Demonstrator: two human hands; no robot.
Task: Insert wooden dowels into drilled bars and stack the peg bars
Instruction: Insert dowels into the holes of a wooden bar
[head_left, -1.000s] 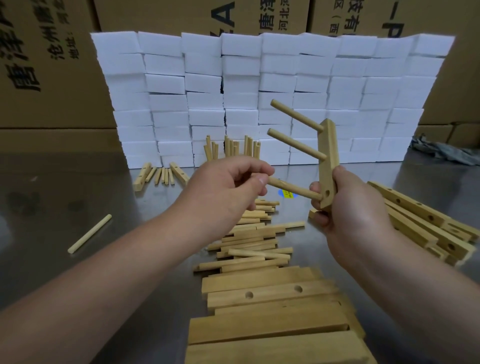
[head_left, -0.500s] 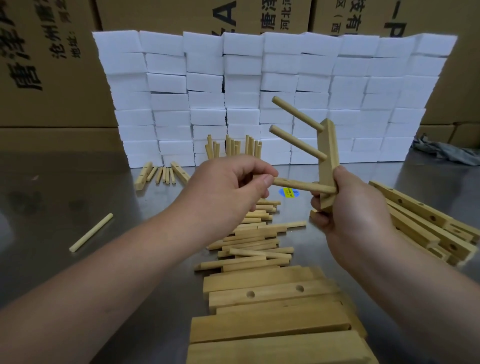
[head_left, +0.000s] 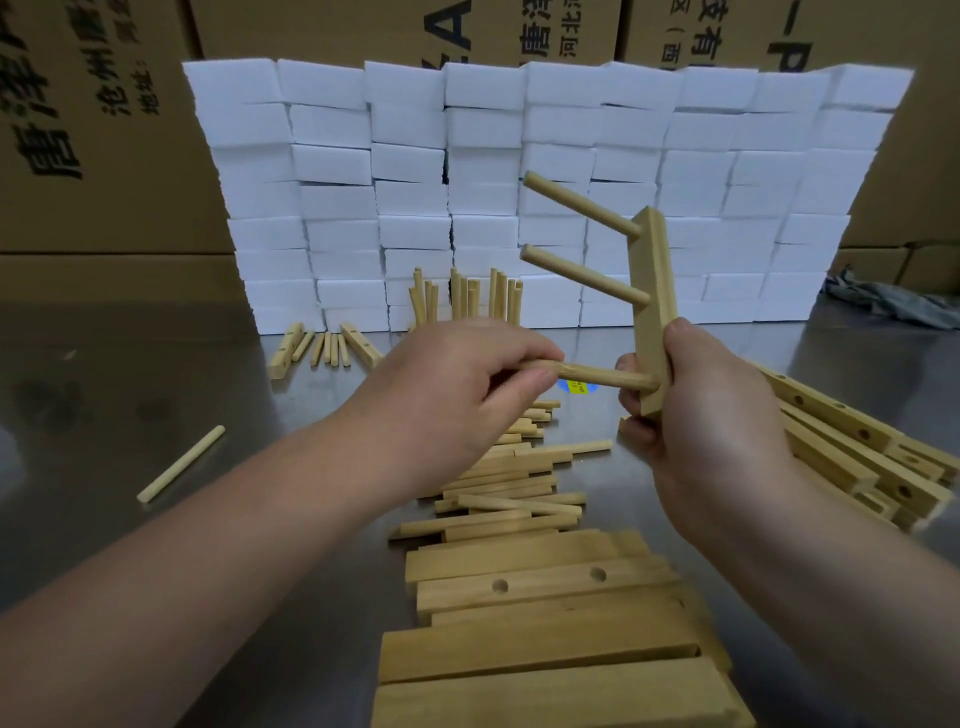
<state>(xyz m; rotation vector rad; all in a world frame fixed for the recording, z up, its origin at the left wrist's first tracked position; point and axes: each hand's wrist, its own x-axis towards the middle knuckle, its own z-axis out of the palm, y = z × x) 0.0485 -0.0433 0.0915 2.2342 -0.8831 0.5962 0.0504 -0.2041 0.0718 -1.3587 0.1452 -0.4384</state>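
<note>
Third dowel (head_left: 602, 375) seating: left hand (head_left: 457, 395) pinches it, right hand (head_left: 711, 415) grips bar (head_left: 652, 291); next, press home.

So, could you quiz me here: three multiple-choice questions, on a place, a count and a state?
1. Where on the table is the lone dowel? A. left side B. right side C. middle
2. How many dowels stick out of the bar? A. one B. three C. five
3. How does the right hand hold the bar? A. flat B. upright C. on the table
Answers: 1 A, it lies alone at far left. 2 B, two above plus the lowest dowel, pinched by the left hand. 3 B, its length stands nearly vertical, off the table.
</note>
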